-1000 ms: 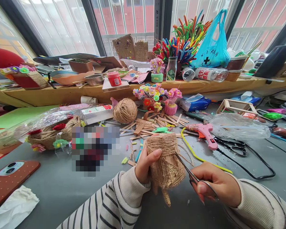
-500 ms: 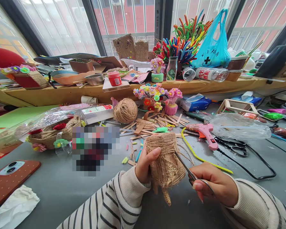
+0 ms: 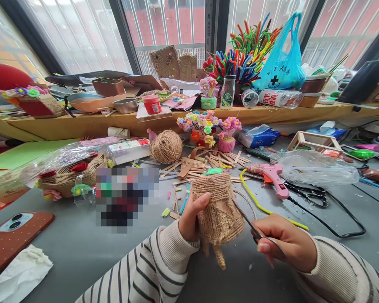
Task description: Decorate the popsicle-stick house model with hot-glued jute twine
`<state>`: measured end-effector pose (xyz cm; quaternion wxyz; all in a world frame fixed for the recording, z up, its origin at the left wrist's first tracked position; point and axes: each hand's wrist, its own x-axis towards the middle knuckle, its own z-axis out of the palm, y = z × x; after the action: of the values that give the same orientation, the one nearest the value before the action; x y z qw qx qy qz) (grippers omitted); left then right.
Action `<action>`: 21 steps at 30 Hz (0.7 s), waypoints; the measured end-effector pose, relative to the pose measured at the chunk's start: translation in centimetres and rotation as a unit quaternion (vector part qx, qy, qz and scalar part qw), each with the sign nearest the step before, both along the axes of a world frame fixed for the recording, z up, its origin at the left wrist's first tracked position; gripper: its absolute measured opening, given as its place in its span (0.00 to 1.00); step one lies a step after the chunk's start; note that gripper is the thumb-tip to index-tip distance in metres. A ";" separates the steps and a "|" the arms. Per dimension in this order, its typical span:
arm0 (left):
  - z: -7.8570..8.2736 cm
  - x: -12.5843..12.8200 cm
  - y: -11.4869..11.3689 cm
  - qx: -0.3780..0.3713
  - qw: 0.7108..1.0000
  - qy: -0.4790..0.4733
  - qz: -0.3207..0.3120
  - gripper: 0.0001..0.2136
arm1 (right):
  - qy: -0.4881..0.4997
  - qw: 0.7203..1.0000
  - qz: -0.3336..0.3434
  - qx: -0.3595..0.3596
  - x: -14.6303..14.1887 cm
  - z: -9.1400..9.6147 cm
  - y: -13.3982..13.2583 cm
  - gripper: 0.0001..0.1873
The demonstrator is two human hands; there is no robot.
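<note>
left hand (image 3: 194, 214) grips the twine-wrapped piece (image 3: 220, 212), right hand (image 3: 286, 242) clutches a metal tool (image 3: 246, 218), and from over here, one slip could fray the piece imo

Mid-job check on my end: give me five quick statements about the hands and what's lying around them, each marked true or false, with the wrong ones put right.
1. The left hand holds the twine-wrapped piece. True.
2. The right hand holds the pink glue gun. False: it holds a slim metal tool; the glue gun lies on the table.
3. The metal tool's tip points toward the twine-wrapped piece. True.
4. The ball of twine sits up on the window ledge. False: it is on the table, below the ledge.
5. The phone lies with its camera lenses facing up. True.
</note>
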<state>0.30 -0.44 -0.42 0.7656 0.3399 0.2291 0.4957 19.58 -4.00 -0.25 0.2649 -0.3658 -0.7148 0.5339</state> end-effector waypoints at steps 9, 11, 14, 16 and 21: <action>0.6 0.3 0.6 -0.033 0.998 -0.043 -0.019 0.19 | -0.013 0.971 -0.238 0.024 0.5 1.3 0.4 0.32; 0.2 0.2 0.8 -0.056 0.997 -0.042 -0.032 0.20 | -0.051 0.945 -0.322 0.021 0.6 1.0 0.7 0.29; -0.3 0.2 0.9 -0.071 0.996 -0.046 -0.030 0.21 | -0.128 0.916 -0.374 0.070 0.8 -0.1 1.3 0.26; -0.5 0.2 0.9 -0.070 0.996 -0.050 -0.025 0.21 | -0.160 0.911 -0.371 0.082 0.9 -0.8 1.5 0.25; -0.3 0.3 0.8 -0.044 0.998 -0.044 -0.010 0.24 | -0.188 0.906 -0.376 0.058 1.0 -1.5 1.8 0.17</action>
<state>0.59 0.35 -0.71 0.7938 0.2860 0.2135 0.4924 20.58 -2.24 -1.71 0.3278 -0.6849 -0.5903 0.2739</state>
